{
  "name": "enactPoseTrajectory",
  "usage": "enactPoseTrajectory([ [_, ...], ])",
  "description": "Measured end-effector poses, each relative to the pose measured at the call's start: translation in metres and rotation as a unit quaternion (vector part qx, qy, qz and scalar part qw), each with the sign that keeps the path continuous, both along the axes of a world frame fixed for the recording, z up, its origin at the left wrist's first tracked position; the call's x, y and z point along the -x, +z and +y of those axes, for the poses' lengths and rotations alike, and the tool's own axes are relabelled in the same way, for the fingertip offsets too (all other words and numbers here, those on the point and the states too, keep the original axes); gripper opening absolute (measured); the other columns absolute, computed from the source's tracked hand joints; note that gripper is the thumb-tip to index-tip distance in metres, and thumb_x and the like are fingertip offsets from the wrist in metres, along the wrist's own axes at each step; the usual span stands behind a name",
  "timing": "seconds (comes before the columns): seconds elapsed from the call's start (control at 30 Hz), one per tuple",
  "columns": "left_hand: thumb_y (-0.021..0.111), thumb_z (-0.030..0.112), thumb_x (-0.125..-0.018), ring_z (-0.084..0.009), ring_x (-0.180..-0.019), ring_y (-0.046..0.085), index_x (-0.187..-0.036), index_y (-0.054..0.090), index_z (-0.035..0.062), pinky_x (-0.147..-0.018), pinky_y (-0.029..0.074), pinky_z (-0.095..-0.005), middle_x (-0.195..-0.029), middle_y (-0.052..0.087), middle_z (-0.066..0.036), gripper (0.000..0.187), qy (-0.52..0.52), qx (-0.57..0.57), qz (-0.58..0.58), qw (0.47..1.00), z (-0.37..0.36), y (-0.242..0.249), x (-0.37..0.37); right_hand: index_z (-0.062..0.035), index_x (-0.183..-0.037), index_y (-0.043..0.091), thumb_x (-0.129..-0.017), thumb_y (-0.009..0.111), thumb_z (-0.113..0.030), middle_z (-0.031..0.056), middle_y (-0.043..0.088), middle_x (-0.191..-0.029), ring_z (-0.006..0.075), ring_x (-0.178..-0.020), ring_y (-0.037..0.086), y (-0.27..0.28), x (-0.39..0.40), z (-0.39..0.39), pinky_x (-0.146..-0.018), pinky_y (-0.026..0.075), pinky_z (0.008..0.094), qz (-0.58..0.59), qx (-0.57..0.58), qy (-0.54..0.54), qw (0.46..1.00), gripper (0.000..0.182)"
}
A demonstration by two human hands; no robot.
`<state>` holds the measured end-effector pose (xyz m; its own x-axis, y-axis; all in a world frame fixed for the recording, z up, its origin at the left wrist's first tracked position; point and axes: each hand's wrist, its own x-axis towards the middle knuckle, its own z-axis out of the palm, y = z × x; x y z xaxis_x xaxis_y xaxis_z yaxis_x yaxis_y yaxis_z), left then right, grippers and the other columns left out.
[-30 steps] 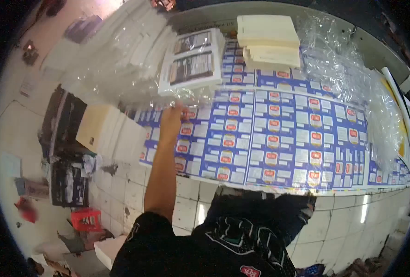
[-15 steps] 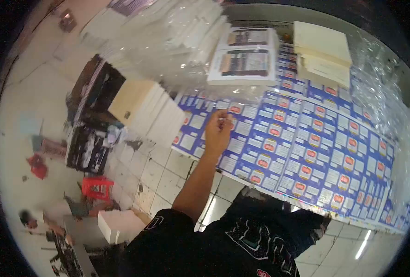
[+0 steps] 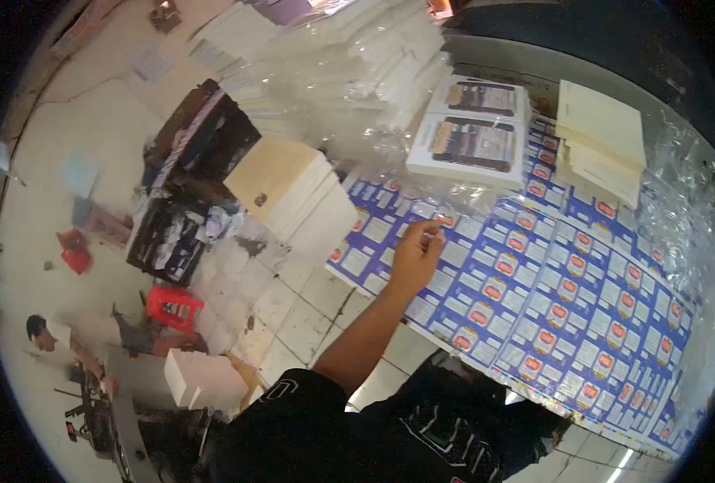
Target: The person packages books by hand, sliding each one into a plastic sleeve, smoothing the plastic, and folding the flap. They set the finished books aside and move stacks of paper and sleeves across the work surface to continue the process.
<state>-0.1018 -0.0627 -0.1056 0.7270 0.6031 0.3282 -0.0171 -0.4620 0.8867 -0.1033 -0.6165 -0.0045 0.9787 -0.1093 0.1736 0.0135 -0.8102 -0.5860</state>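
Observation:
My left hand reaches over the blue printed sheets, which carry rows of red-and-white labels. Its fingers are curled in and pressed together near the sheets' left part. Anything between the fingertips is too small or hidden to make out. Beyond the hand lie two side-by-side piles of books with dark pictures on white covers, with clear plastic film by their near edge. To the left of the hand is a thick stack of cream-coloured paper blocks. My right hand is out of view.
More cream paper blocks stand at the back right beside crumpled clear plastic. A large plastic-covered pile of paper rises at the back left. On the tiled floor is a red stool; a person works at lower left.
The whole view has shifted, so the table and stacks appear lower and farther right. My left hand stays over the same part of the printed sheets, fingers still curled.

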Motion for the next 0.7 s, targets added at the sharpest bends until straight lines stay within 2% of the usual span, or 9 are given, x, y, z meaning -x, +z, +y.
enactPoseTrajectory([
  [0.03, 0.061, 0.014, -0.093, -0.0096, -0.068, 0.056, -0.112, 0.060, 0.0004, -0.058, 0.047, -0.0253, -0.093, 0.062, -0.007, 0.023, -0.001, 0.006, 0.037, 0.999, -0.006, 0.017, 0.003, 0.0001, -0.136, 0.047, -0.097, 0.054, -0.032, 0.0155, 0.059, -0.123, 0.0235, -0.113, 0.057, -0.001, -0.003, 0.002, -0.098, 0.043, 0.0342, -0.004, 0.001, 0.002, 1.000, 0.051],
  [0.2, 0.061, 0.014, -0.093, -0.0107, -0.069, 0.057, -0.112, 0.059, 0.0004, -0.060, 0.048, -0.0265, -0.095, 0.062, -0.008, 0.024, 0.002, 0.013, 0.029, 1.000, 0.000, 0.011, 0.005, 0.0002, -0.136, 0.047, -0.096, 0.055, -0.032, 0.0157, 0.059, -0.123, 0.0240, -0.113, 0.057, -0.003, -0.006, 0.009, -0.098, 0.043, 0.0344, -0.004, -0.004, 0.012, 1.000, 0.051],
  [0.3, 0.061, 0.014, -0.093, -0.0127, -0.070, 0.059, -0.113, 0.059, 0.0001, -0.061, 0.049, -0.0276, -0.097, 0.063, -0.009, 0.025, 0.009, -0.047, 0.024, 0.999, -0.002, 0.009, 0.001, 0.0002, -0.135, 0.047, -0.096, 0.055, -0.033, 0.0158, 0.059, -0.123, 0.0243, -0.113, 0.056, -0.003, -0.002, 0.005, -0.099, 0.042, 0.0344, -0.004, -0.003, 0.006, 1.000, 0.052],
  [0.47, 0.063, 0.015, -0.092, -0.0095, -0.070, 0.056, -0.110, 0.059, 0.0009, -0.064, 0.048, -0.0257, -0.089, 0.063, -0.006, 0.023, 0.018, -0.013, 0.013, 1.000, -0.004, 0.008, 0.001, 0.0003, -0.135, 0.048, -0.096, 0.055, -0.033, 0.0160, 0.059, -0.123, 0.0249, -0.114, 0.056, 0.003, 0.003, -0.004, -0.100, 0.042, 0.0346, -0.016, -0.004, 0.000, 1.000, 0.052],
  [0.53, 0.062, 0.013, -0.092, -0.0123, -0.070, 0.060, -0.115, 0.058, 0.0011, -0.062, 0.049, -0.0277, -0.093, 0.064, -0.009, 0.026, 0.007, -0.038, 0.031, 0.999, 0.004, 0.009, 0.003, 0.0003, -0.135, 0.048, -0.096, 0.055, -0.033, 0.0161, 0.059, -0.123, 0.0251, -0.114, 0.056, 0.002, 0.005, -0.005, -0.100, 0.042, 0.0346, -0.022, -0.012, -0.006, 1.000, 0.052],
  [0.6, 0.064, 0.011, -0.091, -0.0090, -0.071, 0.059, -0.113, 0.058, 0.0018, -0.062, 0.048, -0.0265, -0.087, 0.063, -0.005, 0.024, -0.009, 0.017, -0.036, 0.999, 0.000, -0.006, 0.003, 0.0003, -0.135, 0.048, -0.096, 0.055, -0.033, 0.0162, 0.059, -0.124, 0.0253, -0.114, 0.056, 0.005, 0.009, -0.017, -0.100, 0.041, 0.0347, -0.027, -0.009, -0.015, 0.999, 0.052],
  [0.63, 0.065, 0.009, -0.090, -0.0066, -0.070, 0.057, -0.110, 0.059, 0.0034, -0.061, 0.048, -0.0255, -0.083, 0.062, -0.002, 0.022, 0.014, 0.041, -0.003, 0.999, -0.009, 0.012, 0.012, 0.0003, -0.135, 0.048, -0.096, 0.055, -0.033, 0.0162, 0.060, -0.124, 0.0254, -0.114, 0.056, 0.009, 0.012, -0.021, -0.100, 0.041, 0.0347, -0.039, -0.007, -0.021, 0.999, 0.052],
  [0.67, 0.066, 0.008, -0.089, -0.0066, -0.075, 0.056, -0.106, 0.059, 0.0047, -0.066, 0.048, -0.0257, -0.085, 0.062, -0.001, 0.019, 0.030, 0.033, -0.073, 0.996, -0.007, 0.010, 0.015, 0.0004, -0.135, 0.048, -0.096, 0.055, -0.033, 0.0163, 0.060, -0.124, 0.0255, -0.114, 0.056, 0.010, 0.018, -0.026, -0.100, 0.041, 0.0347, -0.049, -0.008, -0.030, 0.998, 0.052],
  [0.7, 0.063, 0.011, -0.093, -0.0093, -0.078, 0.057, -0.104, 0.059, 0.0067, -0.072, 0.049, -0.0266, -0.090, 0.062, -0.002, 0.013, 0.057, 0.021, -0.161, 0.985, 0.031, -0.047, 0.016, 0.0004, -0.135, 0.048, -0.096, 0.055, -0.034, 0.0163, 0.060, -0.124, 0.0256, -0.114, 0.056, 0.012, 0.024, -0.028, -0.101, 0.041, 0.0347, -0.061, -0.012, -0.041, 0.997, 0.052],
])
